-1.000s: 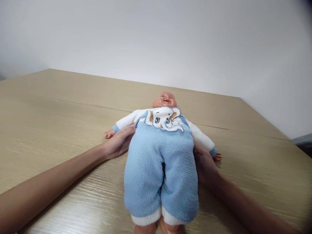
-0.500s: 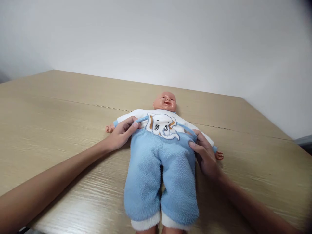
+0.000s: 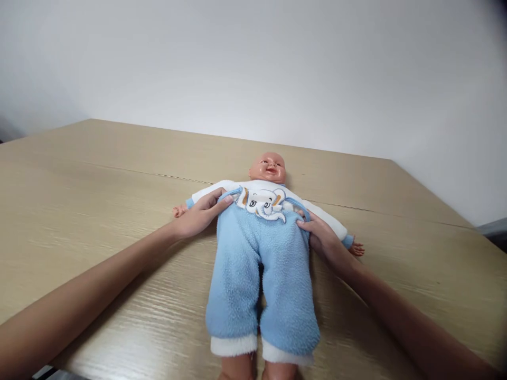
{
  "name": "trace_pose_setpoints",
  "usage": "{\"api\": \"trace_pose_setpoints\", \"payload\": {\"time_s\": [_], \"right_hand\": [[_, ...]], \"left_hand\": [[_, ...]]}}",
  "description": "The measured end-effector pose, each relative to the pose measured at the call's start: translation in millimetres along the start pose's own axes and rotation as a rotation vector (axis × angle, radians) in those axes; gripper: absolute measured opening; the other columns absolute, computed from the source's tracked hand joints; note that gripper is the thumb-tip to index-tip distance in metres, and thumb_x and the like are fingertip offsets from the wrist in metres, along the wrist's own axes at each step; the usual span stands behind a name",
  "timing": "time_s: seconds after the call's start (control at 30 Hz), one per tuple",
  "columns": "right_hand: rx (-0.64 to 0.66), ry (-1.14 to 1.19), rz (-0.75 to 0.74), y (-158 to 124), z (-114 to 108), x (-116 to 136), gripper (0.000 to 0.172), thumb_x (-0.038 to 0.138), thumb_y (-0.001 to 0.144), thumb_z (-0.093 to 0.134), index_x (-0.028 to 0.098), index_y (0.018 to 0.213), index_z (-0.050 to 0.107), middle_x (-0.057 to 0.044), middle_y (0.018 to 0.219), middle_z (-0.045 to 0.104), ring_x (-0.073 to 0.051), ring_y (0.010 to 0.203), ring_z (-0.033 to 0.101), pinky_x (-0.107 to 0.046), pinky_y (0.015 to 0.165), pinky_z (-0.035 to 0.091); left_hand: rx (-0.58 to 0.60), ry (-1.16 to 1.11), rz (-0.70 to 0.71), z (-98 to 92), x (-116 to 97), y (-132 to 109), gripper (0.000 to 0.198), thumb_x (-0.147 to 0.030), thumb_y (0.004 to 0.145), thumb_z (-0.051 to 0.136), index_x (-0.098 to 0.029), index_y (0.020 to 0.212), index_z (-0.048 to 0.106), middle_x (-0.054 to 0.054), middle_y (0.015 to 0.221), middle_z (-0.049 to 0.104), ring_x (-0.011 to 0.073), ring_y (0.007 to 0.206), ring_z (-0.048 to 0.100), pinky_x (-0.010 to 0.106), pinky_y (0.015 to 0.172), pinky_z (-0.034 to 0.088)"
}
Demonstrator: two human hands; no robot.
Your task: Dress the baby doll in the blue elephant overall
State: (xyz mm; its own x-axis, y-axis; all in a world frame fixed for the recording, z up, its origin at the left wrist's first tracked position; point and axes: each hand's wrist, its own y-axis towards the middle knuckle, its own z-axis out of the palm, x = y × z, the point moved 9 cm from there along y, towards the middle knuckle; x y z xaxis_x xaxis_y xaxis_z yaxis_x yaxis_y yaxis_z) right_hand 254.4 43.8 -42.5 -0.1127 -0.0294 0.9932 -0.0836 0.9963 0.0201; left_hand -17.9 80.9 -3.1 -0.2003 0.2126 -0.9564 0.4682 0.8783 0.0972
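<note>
The left hand's [image 3: 201,214] grip is pinched on the light-blue fleece overalls [image 3: 235,269] at their upper side edge, just where one thin strap [image 3: 230,193] meets it. The right hand's [image 3: 322,235] grip is closed on the opposite edge, thumb on the front, beside the other strap [image 3: 295,202]; its fingertips are partly hidden. Between the hands, a white elephant appliqué [image 3: 262,205] lies across the baby doll's [image 3: 268,168] chest. The doll lies on its back at the middle of the desk [image 3: 103,211], head away from the person, arms spread in a white long-sleeved top [image 3: 257,184]. As far as dressing shows, both legs are through the white-cuffed trouser legs and the bib is up; the straps run out to the sides, apparently not over the shoulders. Beyond the desk stands a pale wall [image 3: 253,68].
</note>
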Motion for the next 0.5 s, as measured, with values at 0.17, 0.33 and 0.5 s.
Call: {"api": "trace_pose_setpoints", "payload": {"time_s": [0.17, 0.33, 0.5], "right_hand": [[0.012, -0.146, 0.018, -11.9, -1.8, -1.1, 0.050, 0.063, 0.099, 0.069, 0.029, 0.136, 0.074, -0.005, 0.153, 0.069, -0.035, 0.157, 0.047, -0.053, 0.140, 0.023], [-0.116, -0.032, 0.119, -25.8, -5.8, -17.7, 0.068, 0.074, 0.094, 0.071, 0.035, 0.150, 0.067, 0.002, 0.167, 0.057, -0.032, 0.171, 0.022, -0.048, 0.143, 0.004], [-0.214, 0.352, 0.164, -22.9, 10.8, -34.7, 0.073, 0.070, 0.090, 0.078, 0.036, 0.152, 0.063, 0.002, 0.167, 0.058, -0.030, 0.168, 0.031, -0.050, 0.143, 0.017]], "left_hand": [[0.023, 0.100, 0.023, 2.6, 15.0, -2.5, 0.045, -0.065, 0.105, 0.055, -0.021, 0.097, 0.057, 0.000, 0.093, 0.052, 0.0191, 0.086, 0.047, 0.032, 0.080, 0.040], [0.046, 0.223, -0.011, -1.7, 30.3, -13.6, 0.045, -0.065, 0.107, 0.052, -0.021, 0.103, 0.060, 0.002, 0.102, 0.061, 0.0227, 0.098, 0.054, 0.035, 0.091, 0.045], [-0.150, -0.330, -0.120, 12.4, 44.7, -16.3, 0.050, -0.067, 0.100, 0.067, -0.023, 0.123, 0.068, 0.005, 0.120, 0.072, 0.0261, 0.113, 0.063, 0.038, 0.108, 0.049]]}}
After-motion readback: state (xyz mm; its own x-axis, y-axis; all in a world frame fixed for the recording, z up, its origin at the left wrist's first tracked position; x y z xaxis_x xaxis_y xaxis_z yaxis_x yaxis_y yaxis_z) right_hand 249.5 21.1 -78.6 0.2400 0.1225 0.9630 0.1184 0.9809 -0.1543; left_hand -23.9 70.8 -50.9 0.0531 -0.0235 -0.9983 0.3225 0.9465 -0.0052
